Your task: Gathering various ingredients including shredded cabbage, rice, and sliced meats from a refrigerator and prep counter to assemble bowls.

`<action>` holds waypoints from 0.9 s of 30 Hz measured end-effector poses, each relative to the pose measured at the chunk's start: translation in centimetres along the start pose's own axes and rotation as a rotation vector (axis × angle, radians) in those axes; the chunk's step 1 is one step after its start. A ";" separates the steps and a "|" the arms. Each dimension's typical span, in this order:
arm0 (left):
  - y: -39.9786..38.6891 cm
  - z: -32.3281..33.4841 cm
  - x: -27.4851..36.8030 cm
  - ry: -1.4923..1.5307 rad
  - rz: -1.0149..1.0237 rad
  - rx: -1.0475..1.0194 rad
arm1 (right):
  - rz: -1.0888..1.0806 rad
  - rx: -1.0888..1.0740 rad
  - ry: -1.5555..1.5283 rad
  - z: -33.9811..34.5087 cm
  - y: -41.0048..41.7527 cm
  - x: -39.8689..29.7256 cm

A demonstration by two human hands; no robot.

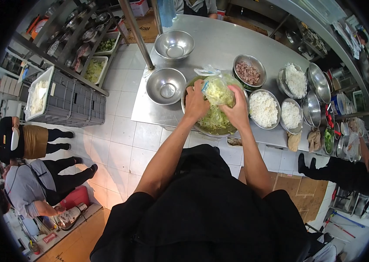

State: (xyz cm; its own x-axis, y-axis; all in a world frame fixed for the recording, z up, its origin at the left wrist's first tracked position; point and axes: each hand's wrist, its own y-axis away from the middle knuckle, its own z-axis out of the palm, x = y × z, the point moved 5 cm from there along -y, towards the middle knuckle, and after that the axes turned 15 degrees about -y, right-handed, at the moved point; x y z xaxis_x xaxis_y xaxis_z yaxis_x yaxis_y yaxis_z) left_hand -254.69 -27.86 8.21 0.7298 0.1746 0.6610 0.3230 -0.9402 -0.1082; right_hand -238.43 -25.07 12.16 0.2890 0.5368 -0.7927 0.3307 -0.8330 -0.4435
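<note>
A clear plastic bag (pixel 219 87) packed with shredded pale-green leaf vegetable, perhaps cabbage or lettuce, is between my two hands. My left hand (pixel 196 103) is at the bag's left side, its fingers bent against the plastic. On the right, my right hand (pixel 237 106) grips the bag with the thumb towards its lower edge. Below is a large steel bowl (pixel 232 133), where loose shreds (pixel 213 119) of the same vegetable lie. The bag and my hands hide part of that bowl.
Two steel bowls (pixel 166 86) stand left on the steel table (pixel 209 36). Chopped reddish meat (pixel 247 73) fills a bowl behind right; bowls of white rice (pixel 263 109) stand nearer. A metal post (pixel 140 36) rises at the table's left. Co-workers (pixel 32 186) stand left and right.
</note>
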 end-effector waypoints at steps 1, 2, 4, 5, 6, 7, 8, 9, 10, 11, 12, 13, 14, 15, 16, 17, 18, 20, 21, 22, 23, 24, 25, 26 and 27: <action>-0.4 0.0 0.0 -0.001 -0.004 0.003 | 0.060 -0.051 0.059 0.1 0.5 0.1; -0.9 0.2 0.1 -0.020 -0.019 -0.024 | 0.060 -0.050 0.059 0.0 0.8 0.0; -1.8 0.2 0.3 -0.039 -0.028 -0.054 | 0.108 -0.097 0.220 -0.2 1.1 0.2; -2.3 0.4 0.5 -0.071 0.031 -0.060 | 0.112 -0.086 0.227 -0.7 1.1 0.4; -2.6 0.7 0.7 -0.101 0.096 -0.069 | 0.101 -0.154 0.216 -0.7 0.8 0.9; -2.6 0.9 0.6 -0.148 0.141 -0.067 | 0.090 -0.221 0.205 -0.9 0.7 1.3; -2.7 0.9 0.7 -0.142 0.165 -0.079 | 0.101 -0.199 0.219 -1.5 0.8 2.1; -2.7 1.0 1.0 -0.223 0.242 -0.096 | 0.045 -0.280 0.214 -1.4 0.9 2.5; -2.9 1.1 1.4 -0.302 0.320 -0.111 | -0.010 -0.361 0.211 -1.5 1.0 2.9; -3.0 0.8 1.0 -0.298 0.325 -0.116 | -0.012 -0.417 0.245 -1.6 1.0 2.2; -3.2 1.0 1.0 -0.401 0.379 -0.132 | -0.002 -0.408 0.256 -2.3 1.1 2.4; -3.4 1.1 0.9 -0.503 0.432 -0.146 | -0.051 -0.470 0.300 -2.8 1.3 2.5; -3.6 1.0 1.0 -0.491 0.451 -0.153 | -0.096 -0.528 0.349 -3.3 1.4 2.7; -4.0 0.9 1.2 -0.517 0.505 -0.171 | -0.092 -0.563 0.423 -3.7 1.2 2.8; -4.3 0.7 1.5 -0.541 0.560 -0.189 | -0.073 -0.550 0.443 -3.9 1.0 2.9; -4.5 0.5 1.5 -0.554 0.595 -0.161 | -0.163 -0.580 0.440 -3.7 0.6 2.4; -4.4 0.3 1.3 -0.563 0.632 -0.130 | -0.252 -0.610 0.442 -3.6 0.4 1.8; -4.6 0.0 -1.1 -0.619 0.758 0.035 | -0.232 -0.560 0.352 -2.6 0.0 2.3; -4.4 -0.4 0.5 -0.560 0.705 -0.028 | 0.055 -0.450 0.203 -3.1 -0.4 2.7; -4.0 -1.7 1.8 -0.519 0.636 -0.090 | 0.317 -0.330 0.035 -3.3 -0.3 2.8; -3.1 -1.5 2.0 -0.502 0.657 -0.088 | 0.321 -0.313 0.054 -3.0 0.2 3.1; -2.8 -1.6 1.7 -0.543 0.629 -0.039 | 0.061 -0.415 0.271 -1.9 0.8 2.7; -3.0 -1.5 1.8 -0.588 0.597 0.010 | -0.202 -0.515 0.484 -1.2 1.5 2.6; -2.6 -1.7 1.3 -0.605 0.585 0.008 | -0.209 -0.519 0.465 -1.0 1.3 2.0; -1.9 -1.7 0.9 -0.557 0.558 -0.014 | -0.139 -0.627 0.446 -1.2 0.8 1.6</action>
State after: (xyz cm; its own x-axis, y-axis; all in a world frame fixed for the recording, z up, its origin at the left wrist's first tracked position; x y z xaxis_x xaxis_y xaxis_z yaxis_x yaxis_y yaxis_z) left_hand -255.65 -26.37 10.31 0.9774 -0.2074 0.0421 -0.1853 -0.9349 -0.3028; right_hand -236.58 -24.71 11.05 0.4976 0.7447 -0.4447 0.7977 -0.5943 -0.1025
